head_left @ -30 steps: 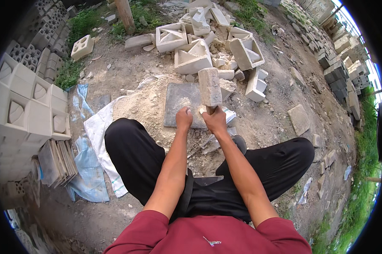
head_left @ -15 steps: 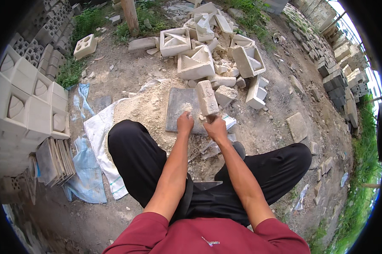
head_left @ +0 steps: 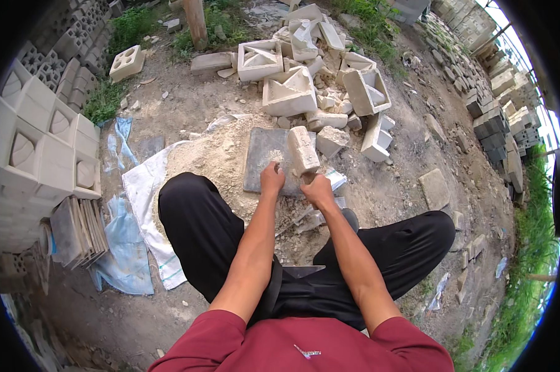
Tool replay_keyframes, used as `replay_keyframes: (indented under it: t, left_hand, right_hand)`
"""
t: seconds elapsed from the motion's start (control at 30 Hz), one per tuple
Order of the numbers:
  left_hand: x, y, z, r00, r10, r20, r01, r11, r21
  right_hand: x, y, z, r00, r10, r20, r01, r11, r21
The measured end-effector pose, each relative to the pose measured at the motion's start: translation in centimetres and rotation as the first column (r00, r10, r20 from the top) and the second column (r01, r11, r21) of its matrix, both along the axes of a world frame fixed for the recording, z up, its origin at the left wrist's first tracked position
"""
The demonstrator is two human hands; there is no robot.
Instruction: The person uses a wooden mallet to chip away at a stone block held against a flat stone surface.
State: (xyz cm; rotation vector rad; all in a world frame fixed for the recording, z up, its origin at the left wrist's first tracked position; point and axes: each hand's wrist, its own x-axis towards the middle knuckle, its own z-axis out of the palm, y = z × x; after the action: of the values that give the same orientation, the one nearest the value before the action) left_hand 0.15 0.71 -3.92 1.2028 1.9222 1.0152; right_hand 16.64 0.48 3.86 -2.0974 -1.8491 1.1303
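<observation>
In my right hand (head_left: 318,190) is the short handle of a dusty, block-headed mallet (head_left: 303,150), my fingers wrapped round it. The mallet's pale head stands over the right part of a dark flat slab (head_left: 258,152). Close to the left of it, my left hand (head_left: 272,180) is closed over the slab's near part. What its fingers hold, if anything, is too small to make out. Pale crumbs (head_left: 275,155) lie on the slab just beyond those fingertips.
A heap of beige crushed material (head_left: 205,161) lies on a white sack (head_left: 142,177) at my left. Beyond the slab are broken pale blocks (head_left: 289,92). Stacked blocks (head_left: 41,146) and leaning boards (head_left: 75,229) stand at the far left. A flat stone (head_left: 434,189) lies to the right.
The mallet's head has come slightly down and toward me, tilting a little. My left hand has stayed nearly in place over the slab.
</observation>
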Motion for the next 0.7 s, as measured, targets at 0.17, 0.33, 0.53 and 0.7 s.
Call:
replay_keyframes:
  t: [0.17, 0.33, 0.53, 0.7]
  left_hand:
    - [0.0, 0.0, -0.8, 0.999, -0.015, -0.028, 0.015, 1.000, -0.016]
    - [-0.5, 0.6, -1.7, 1.000, -0.025, 0.012, 0.025, 0.999, 0.046]
    - [1.0, 0.6, -0.6, 0.978, -0.194, -0.077, 0.193, 0.981, -0.016]
    - [0.9, 0.3, -1.4, 0.951, -0.247, -0.183, 0.260, 0.964, 0.049]
  right_hand:
    - [-1.4, -1.5, 1.2, 0.970, -0.117, -0.211, 0.184, 0.924, 0.335]
    - [-0.5, -2.9, -0.8, 0.993, -0.064, 0.095, 0.051, 0.990, 0.132]
    - [0.7, -0.9, 0.1, 0.993, -0.106, 0.044, 0.103, 0.993, 0.065]
    - [-1.1, -1.6, 1.8, 0.957, -0.227, -0.183, 0.269, 0.929, 0.254]
